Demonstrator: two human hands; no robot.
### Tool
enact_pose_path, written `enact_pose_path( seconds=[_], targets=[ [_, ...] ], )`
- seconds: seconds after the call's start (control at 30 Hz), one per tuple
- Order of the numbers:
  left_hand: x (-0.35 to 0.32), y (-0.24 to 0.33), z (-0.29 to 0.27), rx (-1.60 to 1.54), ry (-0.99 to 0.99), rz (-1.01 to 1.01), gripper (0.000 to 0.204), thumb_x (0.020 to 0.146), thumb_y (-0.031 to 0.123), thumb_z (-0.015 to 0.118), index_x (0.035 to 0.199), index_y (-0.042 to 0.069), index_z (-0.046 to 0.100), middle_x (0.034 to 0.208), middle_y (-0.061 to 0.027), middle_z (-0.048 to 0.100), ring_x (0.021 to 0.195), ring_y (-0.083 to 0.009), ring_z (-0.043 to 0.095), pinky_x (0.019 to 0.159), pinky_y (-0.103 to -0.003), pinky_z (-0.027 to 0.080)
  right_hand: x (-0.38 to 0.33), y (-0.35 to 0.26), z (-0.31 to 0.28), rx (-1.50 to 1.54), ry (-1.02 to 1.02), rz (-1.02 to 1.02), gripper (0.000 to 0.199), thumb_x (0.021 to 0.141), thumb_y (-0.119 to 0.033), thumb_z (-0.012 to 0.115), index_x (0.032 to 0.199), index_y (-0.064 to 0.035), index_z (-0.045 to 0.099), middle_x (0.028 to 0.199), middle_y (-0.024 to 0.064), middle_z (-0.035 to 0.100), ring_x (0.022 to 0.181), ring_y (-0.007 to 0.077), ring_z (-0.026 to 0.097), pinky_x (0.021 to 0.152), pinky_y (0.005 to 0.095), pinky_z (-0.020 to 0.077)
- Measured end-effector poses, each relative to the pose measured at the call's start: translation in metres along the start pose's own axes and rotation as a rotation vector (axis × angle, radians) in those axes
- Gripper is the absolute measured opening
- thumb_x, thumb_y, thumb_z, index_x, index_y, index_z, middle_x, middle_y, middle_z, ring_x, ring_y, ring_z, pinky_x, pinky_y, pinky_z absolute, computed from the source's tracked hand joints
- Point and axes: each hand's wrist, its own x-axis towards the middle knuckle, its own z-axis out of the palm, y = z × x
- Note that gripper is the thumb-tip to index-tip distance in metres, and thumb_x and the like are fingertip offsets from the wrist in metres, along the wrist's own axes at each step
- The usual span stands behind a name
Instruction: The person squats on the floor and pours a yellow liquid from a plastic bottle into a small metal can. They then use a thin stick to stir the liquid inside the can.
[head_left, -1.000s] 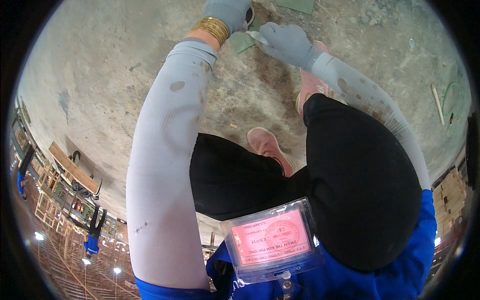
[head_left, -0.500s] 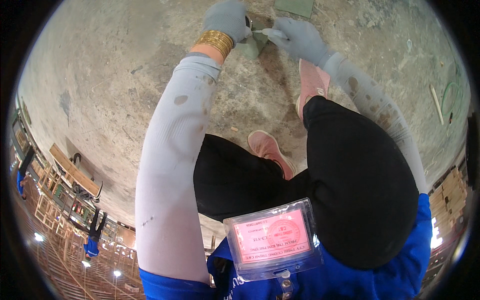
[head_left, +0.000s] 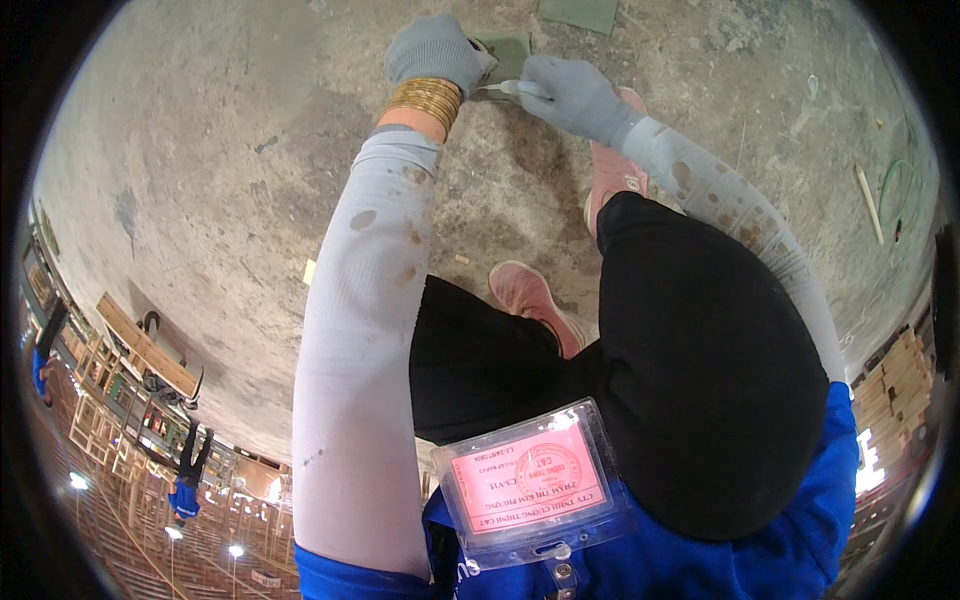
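Note:
At the top of the view, my left hand (head_left: 435,55), in a grey knit glove, is closed with its fingertips turned away. A small dark item with a pale edge shows at its fingers, too hidden to name. Facing it, my gloved right hand (head_left: 580,98) grips a slim white tool (head_left: 522,88) with a narrow tip, which points left toward the left hand's fingers. A flat grey-green piece (head_left: 512,45) is just beyond the tool, partly behind the left hand. Gold bangles (head_left: 425,105) circle my left wrist.
Another green sheet (head_left: 580,14) lies on the concrete floor at the top edge. My pink shoes (head_left: 530,295) stand below the hands. A pale stick (head_left: 869,203) and a green loop (head_left: 900,190) lie far right. Wooden frames and a person in blue (head_left: 184,495) appear lower left.
Both hands have shifted slightly left and down in the view. The white tool now tilts more, its tip lower, near the left fingers. More of the grey-green piece shows above the tool.

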Motion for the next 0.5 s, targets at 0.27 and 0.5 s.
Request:
enact_pose_path(
  seconds=[0.27,0.5],
  targets=[
    [0.002,-0.006,0.003,-0.047,0.013,-0.011,0.057,0.058,0.055,0.070,0.083,0.004,0.070,0.081,-0.0177,0.067,0.075,-0.0297,0.067,0.068,-0.037,0.053,-0.011,-0.005,-0.003,0.013,0.068,-0.073,0.025,0.083,-0.030,0.060,0.081,-0.0074,0.049,0.068,0.0112,0.051,0.061,0.0308,0.056,0.053,0.0390,0.0428],
    [0.004,-0.006,0.000,-0.015,0.030,-0.018,0.065,0.054,0.060,0.073,0.087,0.005,0.070,0.084,-0.0171,0.067,0.078,-0.0289,0.067,0.069,-0.037,0.053,-0.004,-0.015,0.013,-0.113,0.020,-0.128,0.025,0.085,-0.032,0.056,0.083,-0.0088,0.046,0.074,0.0103,0.057,0.067,0.0302,0.059,0.055,0.0406,0.0470]
  ],
)
